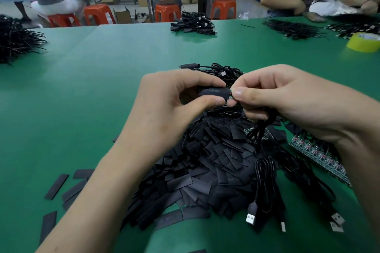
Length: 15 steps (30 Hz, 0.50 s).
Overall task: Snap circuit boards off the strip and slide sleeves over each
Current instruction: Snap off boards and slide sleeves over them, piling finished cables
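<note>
Sleeves in a wide black heap (205, 160) take up the near middle of the green worktop (92, 88), flat short pieces lying every which way, with a few loose ones (56, 186) scattered to the left of it. Bundles of black cable sit at the left edge (14, 41), at the far edge (193, 24) and at the far right (292, 28), and a smaller tangle of cables (222, 69) lies just behind the hands. A strip of circuit boards (320, 156) lies at the right of the heap, partly under the right forearm. The left hand (170, 96) is raised above the heap and pinches one sleeve (213, 93) between thumb and forefinger, its open end turned to the right. The right hand (287, 96) meets it with fingers curled, thumb and forefinger pinching a circuit board (231, 93) whose small green end shows right at the sleeve's mouth. A black cable (265, 170) hangs looped from the lower fingers of that hand down to a USB plug (251, 216) near the front edge. A yellow tape roll (364, 42) stands at the far right of the worktop
</note>
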### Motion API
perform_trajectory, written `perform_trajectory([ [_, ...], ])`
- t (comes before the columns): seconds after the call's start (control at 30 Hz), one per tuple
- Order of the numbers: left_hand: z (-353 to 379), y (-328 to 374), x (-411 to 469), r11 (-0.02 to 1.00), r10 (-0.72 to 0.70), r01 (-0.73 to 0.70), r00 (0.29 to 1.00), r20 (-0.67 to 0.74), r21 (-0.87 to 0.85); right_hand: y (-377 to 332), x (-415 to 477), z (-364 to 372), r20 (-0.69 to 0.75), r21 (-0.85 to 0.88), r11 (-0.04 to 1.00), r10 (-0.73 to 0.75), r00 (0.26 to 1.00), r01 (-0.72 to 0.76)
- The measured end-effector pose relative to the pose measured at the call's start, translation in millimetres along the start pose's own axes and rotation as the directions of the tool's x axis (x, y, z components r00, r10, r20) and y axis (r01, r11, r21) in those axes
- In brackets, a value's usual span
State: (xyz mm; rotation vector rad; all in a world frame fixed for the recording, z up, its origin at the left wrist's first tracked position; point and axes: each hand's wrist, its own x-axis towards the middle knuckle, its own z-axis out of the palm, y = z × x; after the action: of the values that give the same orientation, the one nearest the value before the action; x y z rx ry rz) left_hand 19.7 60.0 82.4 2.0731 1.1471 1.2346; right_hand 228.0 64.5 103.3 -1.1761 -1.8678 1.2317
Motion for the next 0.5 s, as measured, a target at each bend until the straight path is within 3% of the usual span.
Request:
perform_trajectory([
  [0.17, -3.9, -2.3, 0.4, 0.99, -0.022, 0.022, 1.0, 0.003, -0.137, -3.4, -1.4, -0.5, 0.029, 0.042, 0.999, -0.027, 0.999, 0.026],
  [0.5, 4.5, -5.6, -0.5, 0.972, -0.058, 0.06, 0.998, 0.016, -0.228, -1.8, -2.5, -4.6, 0.039, 0.013, 1.0, -0.008, 0.999, 0.007],
])
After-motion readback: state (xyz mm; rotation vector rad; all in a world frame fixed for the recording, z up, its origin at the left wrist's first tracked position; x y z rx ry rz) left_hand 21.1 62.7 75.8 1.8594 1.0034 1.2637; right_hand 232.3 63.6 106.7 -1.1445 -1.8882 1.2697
